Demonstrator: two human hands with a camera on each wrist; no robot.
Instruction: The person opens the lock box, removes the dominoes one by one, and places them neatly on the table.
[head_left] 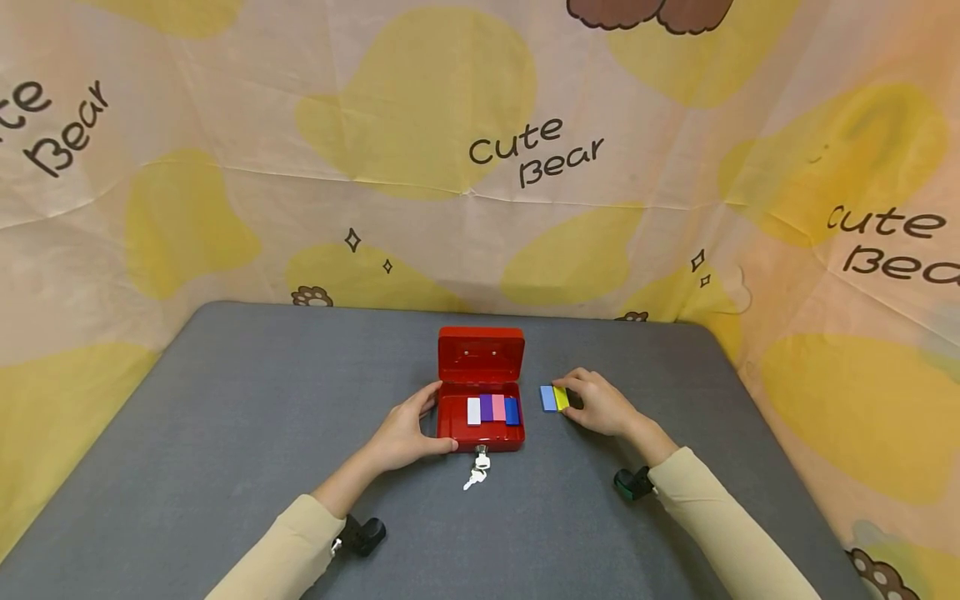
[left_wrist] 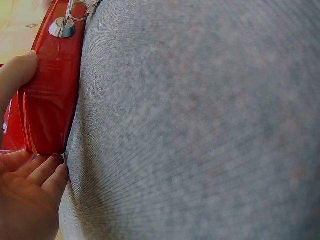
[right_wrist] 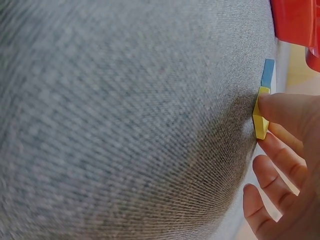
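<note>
A red metal cash box stands on the table with its lid raised at the back. Inside lie a white block, a purple block, a pink block and a dark blue block, side by side in a row. My left hand grips the box's left end, thumb at the front edge and fingers along the side. To the right of the box, my right hand pinches a yellow block between thumb and fingers. Against the yellow block's left side sits a light blue block.
Keys on a ring hang from the lock on the box's front and rest on the grey tabletop. Behind the table hangs a patterned cloth. A small black device sits at each wrist.
</note>
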